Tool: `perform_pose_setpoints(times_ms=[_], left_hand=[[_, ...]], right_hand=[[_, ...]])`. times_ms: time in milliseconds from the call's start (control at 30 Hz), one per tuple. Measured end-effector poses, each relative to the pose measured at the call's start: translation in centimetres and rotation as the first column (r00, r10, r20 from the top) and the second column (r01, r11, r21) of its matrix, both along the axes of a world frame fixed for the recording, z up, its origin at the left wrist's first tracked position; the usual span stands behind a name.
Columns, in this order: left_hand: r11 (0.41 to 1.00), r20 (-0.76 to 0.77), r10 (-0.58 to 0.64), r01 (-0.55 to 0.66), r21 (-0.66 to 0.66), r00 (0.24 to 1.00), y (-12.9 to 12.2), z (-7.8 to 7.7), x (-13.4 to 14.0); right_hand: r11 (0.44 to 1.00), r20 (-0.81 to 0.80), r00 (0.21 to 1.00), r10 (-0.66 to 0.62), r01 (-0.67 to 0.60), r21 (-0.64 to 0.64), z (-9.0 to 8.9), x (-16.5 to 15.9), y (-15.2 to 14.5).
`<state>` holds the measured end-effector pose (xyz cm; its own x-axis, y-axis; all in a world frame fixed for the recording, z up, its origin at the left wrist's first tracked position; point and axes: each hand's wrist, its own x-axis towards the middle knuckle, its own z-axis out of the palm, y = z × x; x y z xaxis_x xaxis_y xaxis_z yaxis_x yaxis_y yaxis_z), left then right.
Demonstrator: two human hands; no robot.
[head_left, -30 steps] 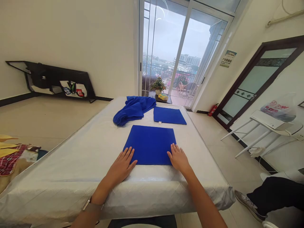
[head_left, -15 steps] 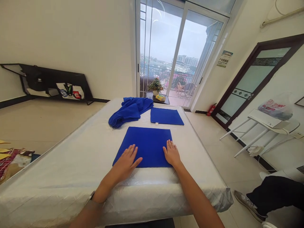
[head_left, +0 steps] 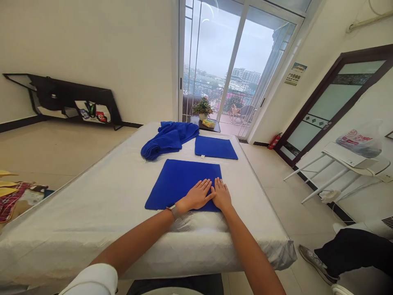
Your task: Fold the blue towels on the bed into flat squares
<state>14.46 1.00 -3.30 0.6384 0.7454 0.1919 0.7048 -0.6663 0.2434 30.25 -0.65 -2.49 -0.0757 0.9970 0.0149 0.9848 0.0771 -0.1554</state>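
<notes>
A flat, folded blue cloth point(head_left: 175, 184) lies before me on the plastic-covered mattress point(head_left: 101, 209). My left hand point(head_left: 198, 195) rests palm down on its right half, fingers stretched out. Beside it my right hand point(head_left: 221, 194) lies flat along the cloth's right edge, and the two hands touch at the thumbs. Neither hand grips anything. Farther back is a second folded blue cloth point(head_left: 216, 147) with a small white tag on its near edge. Left of that one, a loose heap of blue cloth point(head_left: 170, 139) is bunched up.
Beyond the mattress a small dark table point(head_left: 196, 121) bears a potted plant point(head_left: 203, 107) and a yellow pack point(head_left: 208, 123). At right stands a white chair point(head_left: 346, 164) with a box and plastic bag. A person's shoe point(head_left: 316, 262) shows at lower right.
My left hand has slid right across the cloth, from its left part to beside my right hand. The right hand stays at the right edge. The view has shifted slightly.
</notes>
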Motion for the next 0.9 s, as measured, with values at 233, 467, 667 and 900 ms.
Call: perform_pose_setpoints(times_ms=[233, 467, 667, 900], left_hand=[[0.961, -0.095, 0.271, -0.275, -0.027, 0.958, 0.6, -1.0, -11.4], [0.911, -0.096, 0.411, -0.411, 0.021, 0.906, -0.4, -1.8, -17.7], [0.909, -0.05, 0.417, -0.415, 0.046, 0.908, -0.8, -1.8, -17.0], [0.916, -0.022, 0.399, -0.398, 0.052, 0.917, -0.6, -2.2, -17.3]], right_hand=[[0.998, -0.042, 0.998, -0.039, 0.037, -0.046, 0.5, -0.3, 0.0], [0.998, -0.003, 0.999, -0.046, 0.046, -0.044, 0.6, -0.5, 0.0], [0.999, 0.149, 0.989, 0.004, -0.009, 0.037, 1.2, -0.7, -0.2], [1.0, 0.138, 0.99, 0.015, -0.013, -0.015, 3.5, -0.9, 3.8]])
